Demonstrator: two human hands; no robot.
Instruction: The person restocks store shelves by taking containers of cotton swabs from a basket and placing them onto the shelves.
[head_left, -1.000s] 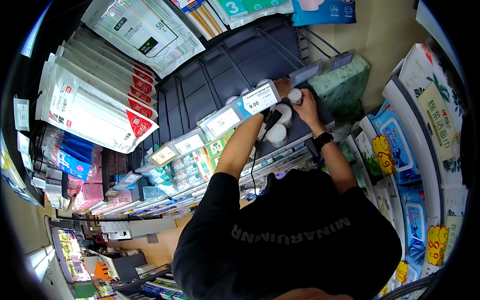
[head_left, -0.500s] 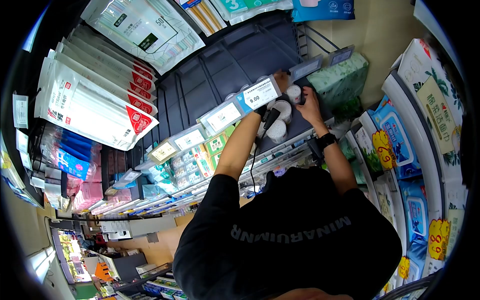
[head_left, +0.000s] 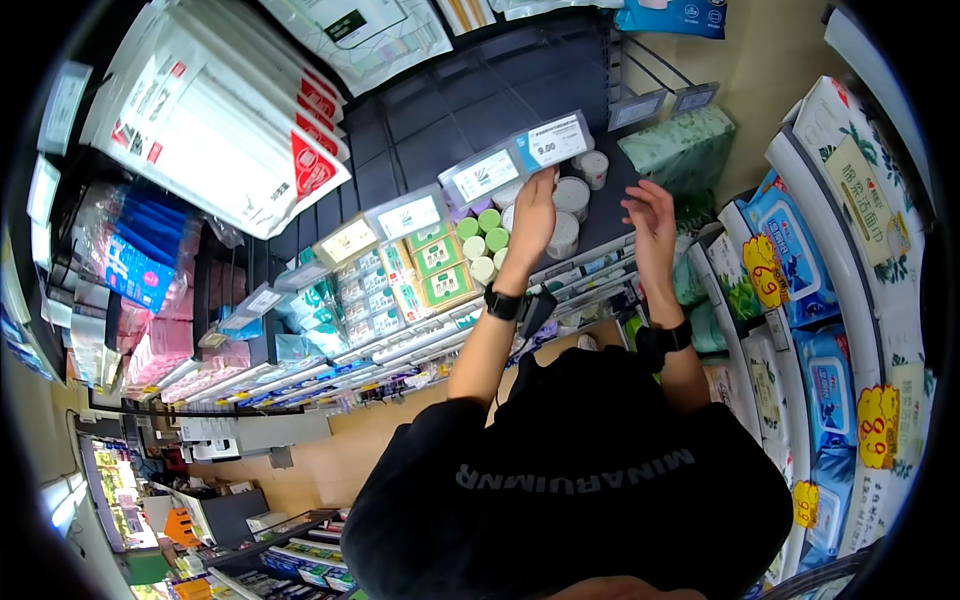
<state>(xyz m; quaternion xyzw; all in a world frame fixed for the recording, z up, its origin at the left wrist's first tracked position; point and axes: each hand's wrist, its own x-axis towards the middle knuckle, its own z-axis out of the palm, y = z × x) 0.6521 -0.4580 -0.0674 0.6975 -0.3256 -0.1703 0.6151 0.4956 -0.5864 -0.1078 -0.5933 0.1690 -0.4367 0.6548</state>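
White, plastic-looking cylindrical tubs (head_left: 571, 197) stand upright between hands. Left hand (head_left: 535, 220) nearer: flat at their left, contact unclear. Right hand (head_left: 655, 225): right of tubs, loosely spread, empty.

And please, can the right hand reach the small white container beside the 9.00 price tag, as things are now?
Probably yes: the right hand looks open, and only bare shelf shows between it and the small white container from this view.
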